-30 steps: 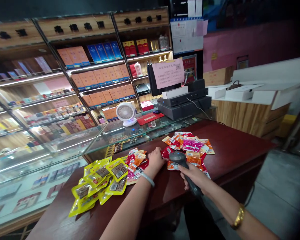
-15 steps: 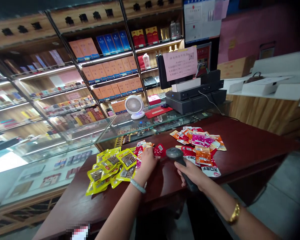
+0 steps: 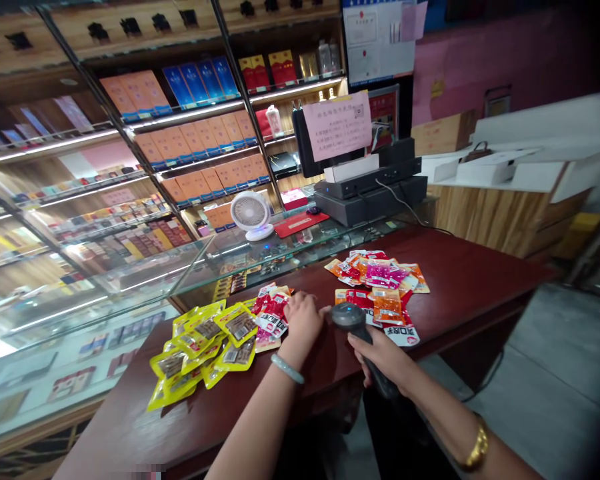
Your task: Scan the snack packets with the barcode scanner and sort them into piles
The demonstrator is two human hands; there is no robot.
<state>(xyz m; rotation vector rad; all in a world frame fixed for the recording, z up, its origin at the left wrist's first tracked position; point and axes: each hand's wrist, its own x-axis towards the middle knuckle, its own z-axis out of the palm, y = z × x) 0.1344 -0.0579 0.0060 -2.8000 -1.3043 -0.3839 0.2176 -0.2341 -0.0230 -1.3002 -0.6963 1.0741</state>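
Observation:
In my right hand [image 3: 383,353] is a dark handheld barcode scanner [image 3: 350,316], its handle wrapped by my fingers and its head tilted toward my left hand. My left hand [image 3: 304,323] is open, palm down with the thumb apart, at the right edge of a small pile of red and pink snack packets [image 3: 270,312]. Its fingertips are partly hidden behind the hand. Left of that pile lie several yellow snack packets [image 3: 207,340] with clear windows. Beyond the scanner is a mixed heap of red, orange and pink packets [image 3: 387,300].
The dark red table [image 3: 480,267] meets a glass display counter [image 3: 220,257]. On the counter stand a white fan [image 3: 251,215], a red mat [image 3: 300,225] and a black register with a monitor [image 3: 370,197]. Shelves of boxed goods [image 3: 195,140] line the back.
The red packet that was at my left fingers is no longer visible there. My left hand has shifted slightly right and its fingers have spread. The whole view has swung, moving the surroundings left.

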